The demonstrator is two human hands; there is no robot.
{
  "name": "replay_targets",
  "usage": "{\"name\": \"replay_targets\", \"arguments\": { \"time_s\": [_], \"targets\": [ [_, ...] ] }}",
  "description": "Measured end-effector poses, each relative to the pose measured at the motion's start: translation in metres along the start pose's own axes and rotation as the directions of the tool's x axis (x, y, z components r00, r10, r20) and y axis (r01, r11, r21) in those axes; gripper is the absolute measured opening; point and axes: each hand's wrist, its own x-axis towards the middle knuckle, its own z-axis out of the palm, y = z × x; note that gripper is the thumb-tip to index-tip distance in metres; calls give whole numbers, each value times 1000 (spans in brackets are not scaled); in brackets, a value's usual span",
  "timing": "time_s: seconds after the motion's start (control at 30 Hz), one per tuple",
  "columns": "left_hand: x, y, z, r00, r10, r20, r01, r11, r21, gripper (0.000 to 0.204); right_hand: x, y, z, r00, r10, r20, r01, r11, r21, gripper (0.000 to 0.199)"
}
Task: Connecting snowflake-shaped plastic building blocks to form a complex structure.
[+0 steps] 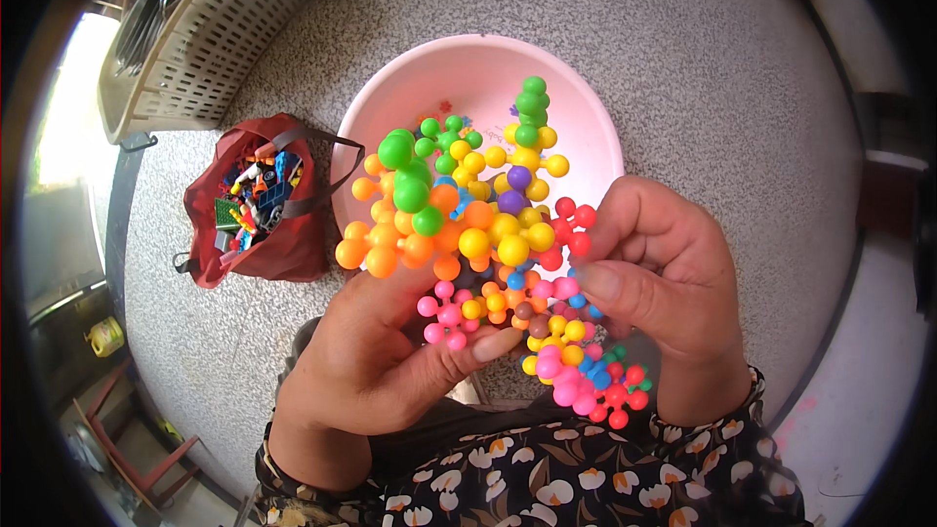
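A knobby cluster of joined plastic ball-connector toy pieces (503, 239) is held up in front of me, in orange, yellow, green, pink, red, blue, purple and brown. My left hand (376, 356) grips it from below, thumb along the pink and orange pieces. On the other side, the thumb and bent fingers of my right hand (669, 268) close at the cluster's edge, by a red ball-connector piece (566, 229) and several pink and blue balls. The right fingertips are partly hidden. Green balls (532, 107) stick up at the top; a pink and red tail hangs toward my lap.
Behind the cluster a pink basin (390, 88) stands on the speckled grey surface (683, 68), with a few small coloured pieces in it. At left sits a dark red bag (210, 224) full of mixed toy bricks. A cream perforated basket (229, 24) is at the upper left.
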Motion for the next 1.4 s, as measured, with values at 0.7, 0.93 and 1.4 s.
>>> {"name": "replay_targets", "arguments": {
  "time_s": [0.7,0.93,1.4],
  "targets": [
    [4,-3,5,989,91,-120,-76,990,121,38,-3,7,10,998,-21,-56,18,998,-52,9],
    [5,-6,5,991,99,-93,-90,991,94,36,-1,5,13,996,-61,-67,52,992,-119,8],
    [7,-5,5,996,30,-80,-28,999,25,37,-2,4,19,995,-37,-92,19,981,-192,13]
  ]
}}
